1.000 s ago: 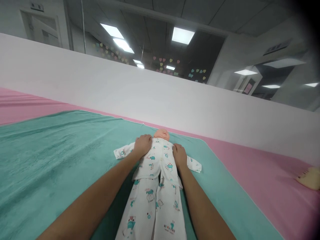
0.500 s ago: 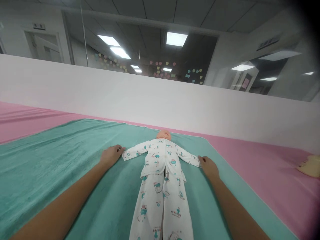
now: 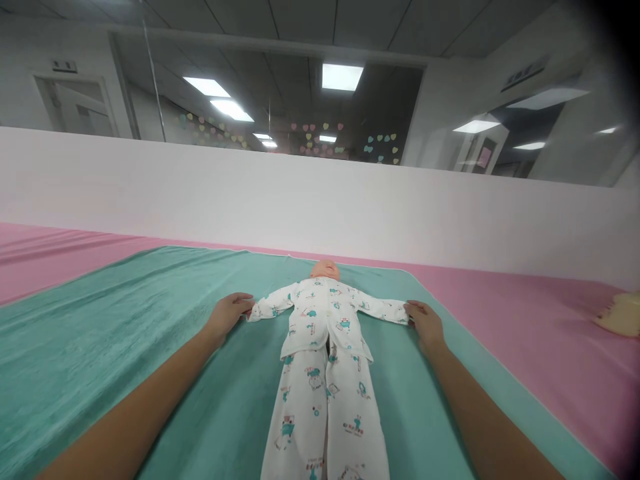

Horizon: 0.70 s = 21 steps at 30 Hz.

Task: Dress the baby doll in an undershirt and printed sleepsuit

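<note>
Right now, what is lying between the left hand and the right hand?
The head view shows the white printed top there, its sleeves spread out toward the left hand and the right hand.

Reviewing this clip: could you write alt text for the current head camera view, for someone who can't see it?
A person's left hand and right hand touch the cuffs of the outspread sleeves on a doll in a white printed outfit. It lies on a teal blanket over a pink surface, before a white wall.
</note>
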Available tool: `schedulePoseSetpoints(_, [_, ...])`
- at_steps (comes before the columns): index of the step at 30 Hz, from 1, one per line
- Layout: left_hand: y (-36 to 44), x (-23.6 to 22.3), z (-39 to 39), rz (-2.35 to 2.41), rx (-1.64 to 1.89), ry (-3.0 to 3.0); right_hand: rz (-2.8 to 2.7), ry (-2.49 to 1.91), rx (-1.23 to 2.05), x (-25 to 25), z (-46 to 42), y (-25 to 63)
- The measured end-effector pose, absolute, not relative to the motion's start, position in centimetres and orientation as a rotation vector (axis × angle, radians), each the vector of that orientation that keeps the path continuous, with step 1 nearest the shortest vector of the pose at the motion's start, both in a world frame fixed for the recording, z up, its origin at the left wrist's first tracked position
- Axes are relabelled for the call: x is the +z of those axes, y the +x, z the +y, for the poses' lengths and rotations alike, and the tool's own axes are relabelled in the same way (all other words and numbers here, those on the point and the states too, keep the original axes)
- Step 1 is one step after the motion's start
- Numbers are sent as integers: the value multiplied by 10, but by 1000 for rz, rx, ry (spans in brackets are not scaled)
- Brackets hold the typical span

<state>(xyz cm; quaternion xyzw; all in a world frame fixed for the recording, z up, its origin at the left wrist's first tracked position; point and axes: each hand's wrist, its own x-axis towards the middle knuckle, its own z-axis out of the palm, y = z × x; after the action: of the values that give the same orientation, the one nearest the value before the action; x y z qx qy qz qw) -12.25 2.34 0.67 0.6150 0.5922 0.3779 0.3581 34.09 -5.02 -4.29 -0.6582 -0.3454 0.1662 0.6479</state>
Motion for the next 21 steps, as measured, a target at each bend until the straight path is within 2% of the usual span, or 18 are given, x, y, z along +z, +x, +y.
schedulePoseSetpoints(6, [-119, 1, 28, 1704, 840, 1928, -879, -1402, 588, -44, -48, 339])
schedulePoseSetpoints(14, [-124, 0, 26, 1332, 1096, 1457, -1014, -1761, 305, -36, -53, 333])
schedulePoseSetpoints(21, [-126, 1, 27, 1256, 1036, 1510, -975, -1534, 508, -38, -57, 341])
